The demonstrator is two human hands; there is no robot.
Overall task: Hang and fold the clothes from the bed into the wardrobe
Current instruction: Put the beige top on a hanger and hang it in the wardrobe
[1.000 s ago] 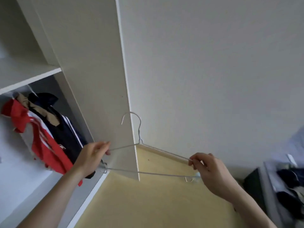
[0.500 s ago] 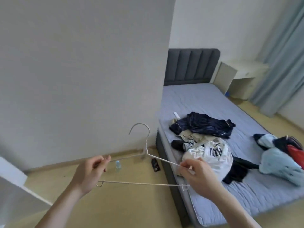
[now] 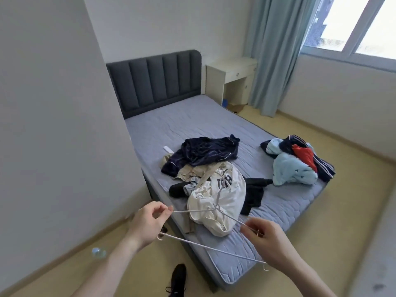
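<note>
I hold a thin white wire hanger (image 3: 205,246) in front of me with both hands. My left hand (image 3: 147,221) pinches its left end and my right hand (image 3: 269,243) pinches its right shoulder. Its hook points away over a cream printed shirt (image 3: 218,198) near the foot of the bed (image 3: 192,123). Behind the shirt lie a dark navy garment (image 3: 203,153) and beige cloth. A black garment (image 3: 254,194) lies beside the shirt. A second pile with light blue, red and navy clothes (image 3: 295,161) lies at the bed's right edge. The wardrobe is out of view.
A white wall (image 3: 53,125) stands close on my left. A dark shoe (image 3: 176,279) and a clear bottle (image 3: 98,252) lie on the yellow floor. A small white desk (image 3: 231,78) and blue curtain (image 3: 276,50) stand beyond the bed by the window.
My view has swung right from the wardrobe to the bed. Both hands keep hold of the hanger, which now hangs over the bed's near corner and the cream shirt.
</note>
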